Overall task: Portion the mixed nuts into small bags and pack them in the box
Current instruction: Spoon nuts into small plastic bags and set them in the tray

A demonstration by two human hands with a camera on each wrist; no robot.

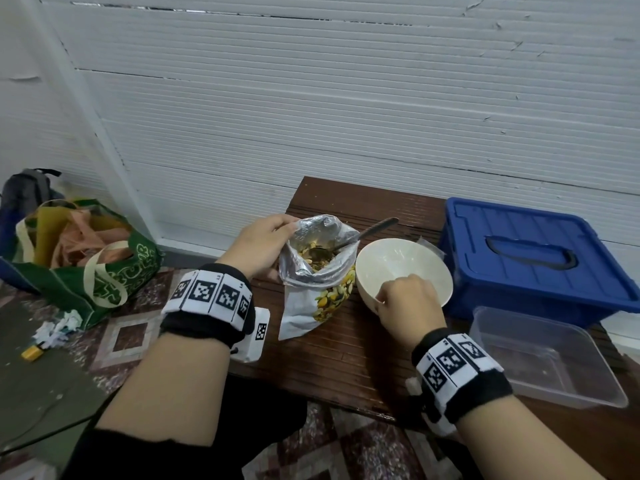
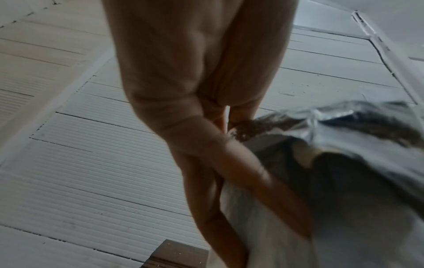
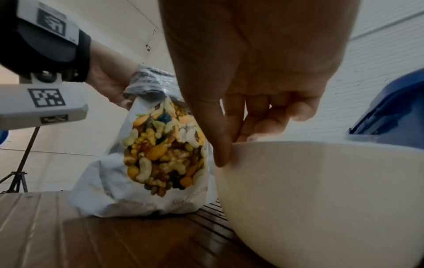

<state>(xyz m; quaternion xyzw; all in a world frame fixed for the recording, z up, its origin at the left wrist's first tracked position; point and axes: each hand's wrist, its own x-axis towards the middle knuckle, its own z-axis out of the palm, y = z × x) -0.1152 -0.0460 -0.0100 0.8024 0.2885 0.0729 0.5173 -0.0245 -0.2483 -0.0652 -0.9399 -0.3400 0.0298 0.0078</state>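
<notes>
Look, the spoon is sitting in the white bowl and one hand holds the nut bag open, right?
Not quite. The spoon sits in the nut bag, not the white bowl, which looks empty in the head view. The left hand does hold the bag open.

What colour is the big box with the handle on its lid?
The box is bright blue with a dark handle; the head view shows it best.

Left hand (image 2: 197, 76) reaches down from top of frame, fingers (image 2: 259, 185) pinching rim of open foil bag (image 2: 358, 163) at lower right. Bag mouth silver, crinkled, blurred; outer face pale. Dark speckled contents just beside fingertips, too blurred to identify. Behind: white ribbed wall panels (image 2: 96, 163). Brown counter (image 2: 174, 253) corner at bottom edge.
</notes>
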